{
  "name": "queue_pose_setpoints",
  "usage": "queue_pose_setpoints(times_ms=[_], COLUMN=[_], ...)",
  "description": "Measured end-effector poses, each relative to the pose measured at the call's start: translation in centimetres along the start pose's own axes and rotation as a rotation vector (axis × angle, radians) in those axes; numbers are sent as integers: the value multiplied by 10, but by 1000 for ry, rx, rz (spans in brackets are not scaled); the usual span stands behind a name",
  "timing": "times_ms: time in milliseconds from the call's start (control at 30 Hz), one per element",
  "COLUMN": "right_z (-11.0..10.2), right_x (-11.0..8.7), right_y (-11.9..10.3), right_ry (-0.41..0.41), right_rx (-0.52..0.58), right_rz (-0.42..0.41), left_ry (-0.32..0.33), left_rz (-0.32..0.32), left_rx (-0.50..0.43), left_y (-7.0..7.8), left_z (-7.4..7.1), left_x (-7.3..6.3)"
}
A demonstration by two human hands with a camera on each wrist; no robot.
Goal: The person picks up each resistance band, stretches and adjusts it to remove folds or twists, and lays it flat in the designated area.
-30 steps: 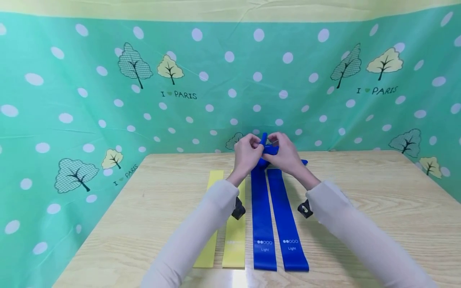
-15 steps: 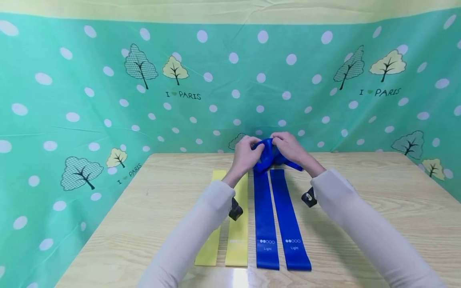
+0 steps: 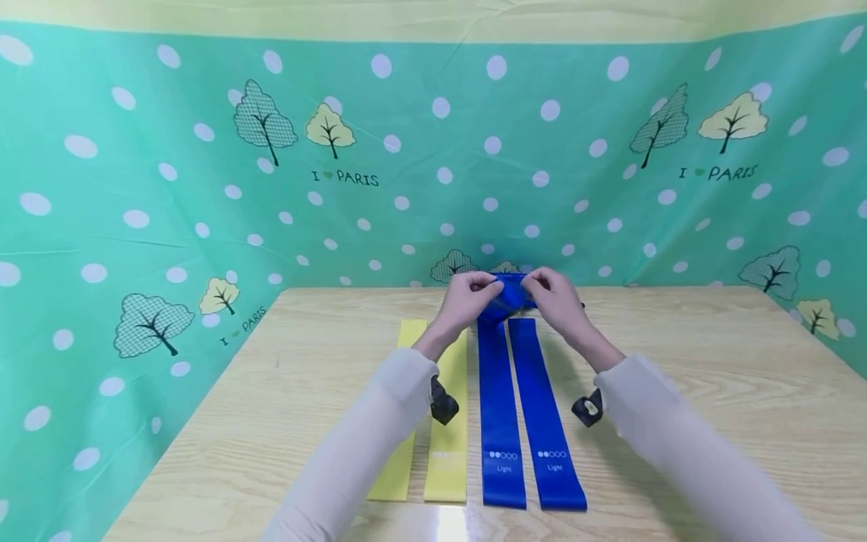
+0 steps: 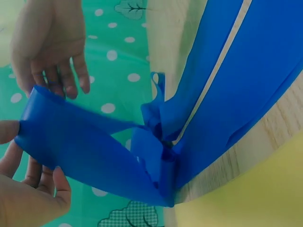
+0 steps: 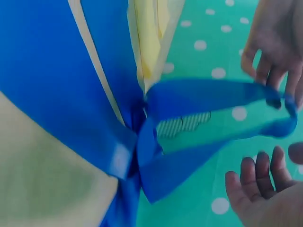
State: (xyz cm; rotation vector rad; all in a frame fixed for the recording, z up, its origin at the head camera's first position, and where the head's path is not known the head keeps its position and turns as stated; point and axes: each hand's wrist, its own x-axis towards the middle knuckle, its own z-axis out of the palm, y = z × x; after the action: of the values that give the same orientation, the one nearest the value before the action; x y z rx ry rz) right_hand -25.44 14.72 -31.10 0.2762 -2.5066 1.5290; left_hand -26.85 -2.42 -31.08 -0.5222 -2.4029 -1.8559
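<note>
In the head view, my left hand (image 3: 467, 299) and right hand (image 3: 558, 297) pinch the upper edge of a blue resistance band (image 3: 508, 301) between thumbs and fingers. The band is raised at the far table edge as a wide, upright loop. From the left wrist, the loop (image 4: 80, 137) stretches out from a bunched, twisted blue part (image 4: 151, 151). That bunch sits where the two flat blue strips (image 3: 501, 406) end. The strips run side by side toward me, their near ends printed "Light" with small circles. A narrow blue tail (image 5: 124, 203) hangs from the bunch in the right wrist view.
Two yellow bands (image 3: 447, 444) lie flat just left of the blue strips, partly under my left forearm. The wood-grain table (image 3: 711, 376) ends at a green dotted cloth (image 3: 488, 165) behind. A black wrist camera (image 3: 443, 403) hangs under each cuff.
The blue band went from a narrow piece between my fingertips to a loop spread between both hands. My hands have moved slightly apart and lower. The flat strips stay put.
</note>
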Motion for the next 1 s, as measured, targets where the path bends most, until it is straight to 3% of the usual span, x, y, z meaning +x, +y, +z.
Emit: queue_pose_setpoints(times_ms=[267,533,767,1000], right_z=[12,8,-9,-27], right_x=[-21,-9,17,37], right_y=[2,-4,-21,-56], right_ry=[4,112,180,225], right_rx=[157,-75,-140,-154], right_rz=[-21,-190,-248,-300], left_ry=[82,70,58,69], left_rz=[32,92,106,97], left_rx=[-42,-49,23,108], left_y=[2,7,11,17], left_z=[5,7,6,6], left_x=[-1,3,9,16])
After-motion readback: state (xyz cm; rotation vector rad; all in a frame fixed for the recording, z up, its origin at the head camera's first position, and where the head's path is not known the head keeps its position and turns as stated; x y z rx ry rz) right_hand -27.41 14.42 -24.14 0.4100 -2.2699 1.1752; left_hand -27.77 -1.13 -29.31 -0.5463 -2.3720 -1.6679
